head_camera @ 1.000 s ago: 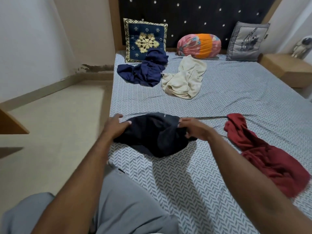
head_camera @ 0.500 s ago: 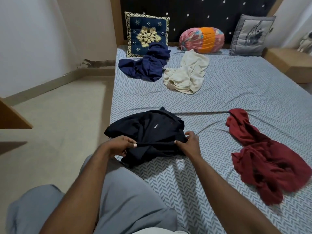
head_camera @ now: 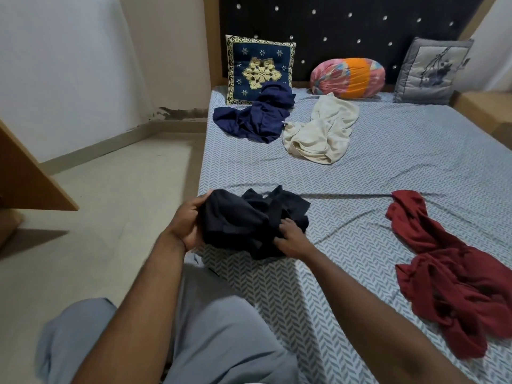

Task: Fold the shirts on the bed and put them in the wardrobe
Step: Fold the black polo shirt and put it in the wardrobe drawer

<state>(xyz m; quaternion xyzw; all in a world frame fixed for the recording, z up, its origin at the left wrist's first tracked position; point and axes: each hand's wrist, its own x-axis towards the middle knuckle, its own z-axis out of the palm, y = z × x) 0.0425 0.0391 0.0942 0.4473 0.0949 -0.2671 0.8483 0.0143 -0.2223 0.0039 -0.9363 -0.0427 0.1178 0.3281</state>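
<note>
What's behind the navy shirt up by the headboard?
The blue embroidered cushion stands behind the navy shirt; the shirt covers its lower right corner. Anything beneath the shirt is hidden.

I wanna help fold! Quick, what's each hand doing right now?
Left hand: holding the black shirt.
Right hand: pinching the same black shirt.

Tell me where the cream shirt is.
In the head view the cream shirt lies crumpled on the far part of the bed, just right of the navy shirt and in front of the orange bolster.
</note>
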